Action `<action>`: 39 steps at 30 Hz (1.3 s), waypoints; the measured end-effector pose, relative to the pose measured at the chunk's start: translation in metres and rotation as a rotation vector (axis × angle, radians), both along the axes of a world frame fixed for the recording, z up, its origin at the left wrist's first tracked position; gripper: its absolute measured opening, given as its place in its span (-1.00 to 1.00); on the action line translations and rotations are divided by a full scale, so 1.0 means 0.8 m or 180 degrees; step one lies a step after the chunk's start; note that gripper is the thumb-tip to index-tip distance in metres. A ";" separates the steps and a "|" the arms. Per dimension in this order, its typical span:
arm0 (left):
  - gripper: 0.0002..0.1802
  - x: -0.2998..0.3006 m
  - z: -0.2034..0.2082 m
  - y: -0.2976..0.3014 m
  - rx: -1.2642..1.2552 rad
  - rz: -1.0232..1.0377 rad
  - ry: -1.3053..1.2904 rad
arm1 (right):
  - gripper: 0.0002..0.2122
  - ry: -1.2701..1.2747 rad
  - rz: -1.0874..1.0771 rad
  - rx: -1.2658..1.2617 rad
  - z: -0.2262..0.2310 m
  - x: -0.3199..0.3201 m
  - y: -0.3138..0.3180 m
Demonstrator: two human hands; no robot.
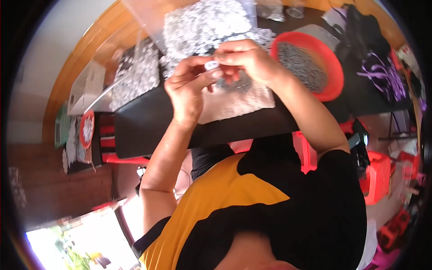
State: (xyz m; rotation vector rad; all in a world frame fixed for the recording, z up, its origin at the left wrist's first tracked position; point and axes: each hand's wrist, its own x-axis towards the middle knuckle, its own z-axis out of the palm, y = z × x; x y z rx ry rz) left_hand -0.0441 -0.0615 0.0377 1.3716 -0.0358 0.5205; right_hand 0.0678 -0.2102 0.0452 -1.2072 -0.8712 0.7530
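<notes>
Over the dark table (144,121), my left hand (186,87) pinches a small white piece (211,65) with two dark marks on its face. It sits between thumb and fingers; its exact kind is too small to make out. My right hand (254,60) is close beside it, thumb and fingers pressed together near the piece. What those fingers hold, if anything, is hidden. Beneath both hands lies a pale pinkish cloth (238,107), with some small grey parts on it partly covered by my hands. Beyond them spreads a large heap of small white and silvery pieces (207,22).
A red basin (334,83) of small grey metal parts stands to the right. Purple straps (384,78) and a black bag (366,36) lie farther right. At left, another pile of white pieces (137,76) lies by clear plastic sheeting. Red stools (378,177) stand below the table.
</notes>
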 end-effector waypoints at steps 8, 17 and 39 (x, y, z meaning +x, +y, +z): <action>-0.72 -0.044 0.057 0.043 0.0568 0.1361 -0.0550 | -0.67 -0.0544 -0.0871 0.0993 0.020 0.018 -0.026; -0.87 -0.040 0.108 0.238 0.2930 0.2220 0.0635 | -0.75 -0.1272 0.1270 0.1771 0.093 -0.039 -0.090; -0.90 0.009 0.017 0.071 0.0662 0.0746 0.0437 | -0.56 -0.3284 0.2180 0.0855 0.153 -0.177 -0.078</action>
